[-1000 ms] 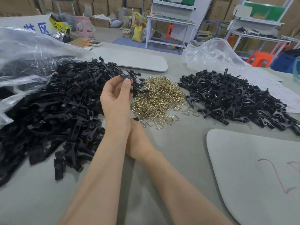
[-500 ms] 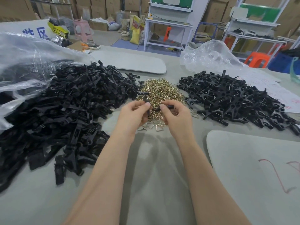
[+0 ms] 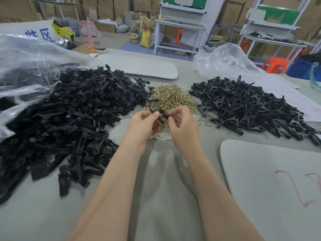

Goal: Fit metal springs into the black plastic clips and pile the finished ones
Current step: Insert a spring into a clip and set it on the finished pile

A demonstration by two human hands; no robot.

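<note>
Both grips were closed on one black clip, held just above the near edge of the heap of brass springs. The left grip pinched its hooked end and the right grip pinched the other. Whether a spring was already in it could not be told.

A big pile of black clips spread left of the springs, its edge touching them. A pile of clips with springs fitted lay to the right, just beside them. Open room was the bare grey desk under the forearms, bounded by the left pile and a grey board with red marks.

Another grey board lay beyond the piles, and a clear plastic bag hung over the left pile. Behind the desk stood white workbenches, cardboard boxes and an orange stool.
</note>
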